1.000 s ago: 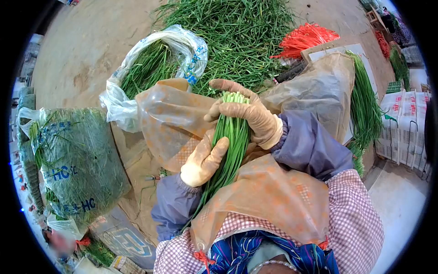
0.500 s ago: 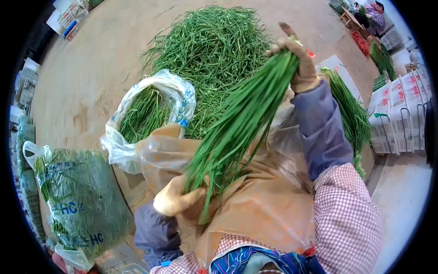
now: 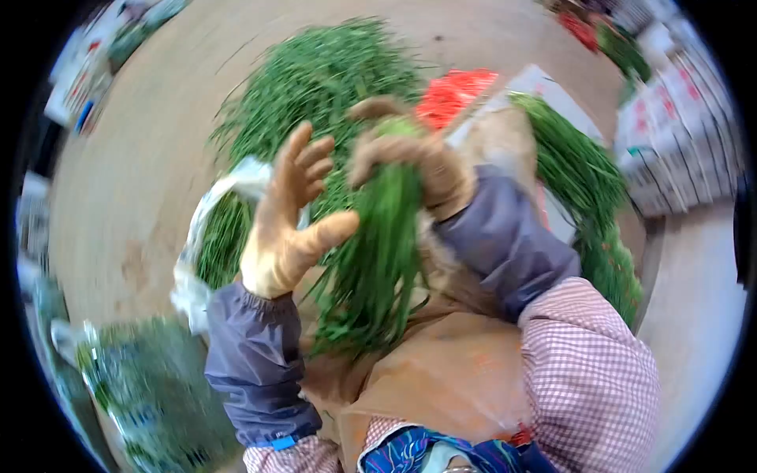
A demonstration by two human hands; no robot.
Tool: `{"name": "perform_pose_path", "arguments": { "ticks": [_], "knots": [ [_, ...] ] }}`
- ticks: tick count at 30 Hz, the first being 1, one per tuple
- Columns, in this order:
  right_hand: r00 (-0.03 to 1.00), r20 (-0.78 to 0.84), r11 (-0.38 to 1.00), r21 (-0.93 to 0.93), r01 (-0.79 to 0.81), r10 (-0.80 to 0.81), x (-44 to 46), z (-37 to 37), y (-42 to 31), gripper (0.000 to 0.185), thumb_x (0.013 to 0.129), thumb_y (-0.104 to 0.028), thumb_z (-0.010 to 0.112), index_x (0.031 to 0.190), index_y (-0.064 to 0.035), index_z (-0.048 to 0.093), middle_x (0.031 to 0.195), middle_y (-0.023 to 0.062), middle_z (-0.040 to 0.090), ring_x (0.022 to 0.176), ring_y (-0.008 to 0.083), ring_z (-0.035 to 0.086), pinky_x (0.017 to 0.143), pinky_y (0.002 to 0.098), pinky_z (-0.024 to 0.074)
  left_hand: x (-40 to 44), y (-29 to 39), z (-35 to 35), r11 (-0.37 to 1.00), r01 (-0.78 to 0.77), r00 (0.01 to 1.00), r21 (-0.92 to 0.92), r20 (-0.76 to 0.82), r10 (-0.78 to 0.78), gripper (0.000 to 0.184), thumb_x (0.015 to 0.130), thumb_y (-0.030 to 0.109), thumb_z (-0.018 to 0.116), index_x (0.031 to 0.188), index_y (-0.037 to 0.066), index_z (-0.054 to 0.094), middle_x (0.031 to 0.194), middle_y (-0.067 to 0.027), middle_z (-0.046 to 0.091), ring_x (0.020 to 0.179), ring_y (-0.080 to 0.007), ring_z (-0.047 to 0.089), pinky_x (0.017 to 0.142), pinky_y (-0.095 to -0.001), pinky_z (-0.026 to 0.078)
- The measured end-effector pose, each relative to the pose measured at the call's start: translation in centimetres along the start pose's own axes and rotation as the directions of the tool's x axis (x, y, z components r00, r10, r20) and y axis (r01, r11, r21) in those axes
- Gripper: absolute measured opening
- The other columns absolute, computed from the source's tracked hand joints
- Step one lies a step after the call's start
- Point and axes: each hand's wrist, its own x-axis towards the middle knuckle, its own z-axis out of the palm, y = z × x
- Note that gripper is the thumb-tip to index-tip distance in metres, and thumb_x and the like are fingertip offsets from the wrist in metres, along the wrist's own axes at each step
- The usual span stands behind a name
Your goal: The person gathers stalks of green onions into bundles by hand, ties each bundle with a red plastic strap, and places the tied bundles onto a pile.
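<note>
My right hand [image 3: 414, 162], in a tan glove, is wrapped round the pale top end of a bunch of green stalks [image 3: 374, 260]. The long leaves hang down over my tan apron [image 3: 445, 378] and are blurred by motion. Just left of the bunch, my left hand [image 3: 296, 209] is raised with its gloved fingers spread, holding nothing. Behind both hands lies a large heap of green stalks [image 3: 315, 79] on the floor. An open plastic bag [image 3: 201, 236] with more stalks is at the left of my left hand.
A filled plastic bag of greens [image 3: 165, 394] is at the lower left. Red ties [image 3: 453, 94] lie beyond my right hand. More stalks [image 3: 568, 150] rest on a white board [image 3: 544, 83] to the right, near stacked white crates [image 3: 678, 134].
My right hand has brought the bunch left and lower than half a second ago, and the leaves now hang down. My left hand has risen from the leaf ends and spread its fingers. The view has shifted.
</note>
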Motion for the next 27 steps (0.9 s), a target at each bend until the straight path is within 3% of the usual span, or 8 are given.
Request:
{"name": "perform_pose_path", "arguments": {
  "ticks": [2,3,6,9,13,21,23,27],
  "knots": [
    [0.996,-0.045,0.996,0.046,0.073,-0.071,0.1,1.2,1.3,0.035,0.076,0.000,0.073,0.108,-0.0030,0.060,0.078,0.0076,0.067,0.072,0.0162,0.065,0.069,0.0292,0.0537,1.2,-2.1,1.9,0.969,0.226,0.951,-0.098,0.240,-0.198,0.110,0.063,0.045,0.086,0.147,0.005,0.028,0.141,-0.0135,0.040,0.130,-0.0261,0.042,0.110,-0.0385,0.032],
    [0.988,-0.143,0.996,0.053,0.073,-0.065,-0.5,2.2,0.9,0.029,0.076,0.000,0.072,0.103,-0.0035,0.062,0.079,0.0043,0.064,0.071,0.0141,0.065,0.067,0.0294,0.0539,1.0,-4.4,3.6,0.936,0.165,0.979,-0.310,0.168,-0.117,0.104,0.062,0.043,0.086,0.144,0.006,0.033,0.138,-0.0117,0.040,0.125,-0.0255,0.045,0.107,-0.0391,0.036],
    [0.987,-0.156,0.998,0.053,0.039,-0.030,-1.9,2.3,1.0,0.030,0.075,-0.003,0.074,0.102,-0.0036,0.061,0.081,0.0041,0.063,0.070,0.0127,0.063,0.063,0.0281,0.0527,0.0,-6.1,4.5,0.866,0.381,0.914,-0.325,0.271,-0.301,0.092,0.059,0.045,0.089,0.129,0.002,0.049,0.110,-0.0090,0.062,0.097,-0.0233,0.063,0.081,-0.0338,0.053],
    [0.958,-0.205,0.974,-0.152,0.169,-0.198,-1.7,1.4,2.6,0.025,0.074,-0.006,0.074,0.097,-0.0045,0.062,0.078,0.0025,0.061,0.069,0.0123,0.061,0.063,0.0287,0.0515,-0.4,-5.5,5.1,0.823,0.528,0.843,-0.207,0.248,-0.478,0.077,0.061,0.034,0.084,0.123,0.002,0.052,0.094,-0.0085,0.063,0.076,-0.0204,0.064,0.063,-0.0292,0.053],
    [0.982,-0.165,0.951,0.307,-0.041,0.096,-1.9,0.1,0.9,0.013,0.083,-0.006,0.069,0.092,-0.0010,0.061,0.075,0.0102,0.066,0.068,0.0193,0.065,0.064,0.0322,0.0530,0.1,-4.1,6.5,0.851,0.499,0.866,-0.166,0.120,-0.485,0.064,0.063,0.029,0.081,0.113,0.002,0.052,0.090,-0.0093,0.062,0.069,-0.0198,0.063,0.059,-0.0299,0.052],
    [0.985,-0.162,0.838,0.528,0.139,-0.061,-2.4,-5.3,-3.4,0.011,0.090,-0.006,0.063,0.100,-0.0018,0.062,0.083,0.0125,0.068,0.060,0.0181,0.067,0.055,0.0338,0.0577,1.4,-1.8,8.5,0.850,0.497,0.844,0.175,0.130,-0.521,0.051,0.065,0.004,0.071,0.114,-0.005,0.059,0.080,-0.0080,0.066,0.067,-0.0141,0.062,0.062,-0.0274,0.051],
    [0.973,-0.096,0.698,0.682,0.218,-0.210,-3.4,-6.9,-5.2,0.011,0.090,-0.003,0.062,0.100,0.0010,0.062,0.082,0.0131,0.069,0.059,0.0188,0.067,0.054,0.0313,0.0593,1.5,-2.3,7.2,0.838,0.472,0.873,0.274,-0.009,-0.488,0.058,0.068,0.000,0.070,0.124,-0.003,0.054,0.080,-0.0066,0.063,0.065,-0.0134,0.060,0.064,-0.0264,0.051],
    [0.946,-0.257,0.980,-0.074,0.186,-0.199,-5.9,-5.2,-4.9,0.023,0.094,-0.012,0.063,0.112,0.0009,0.060,0.088,0.0096,0.068,0.074,0.0163,0.067,0.070,0.0299,0.0559,3.4,-1.0,6.5,0.933,0.359,0.886,-0.032,-0.301,-0.352,0.064,0.071,0.002,0.068,0.130,0.001,0.045,0.080,-0.0056,0.058,0.067,-0.0140,0.057,0.063,-0.0271,0.050]
  ]
}}
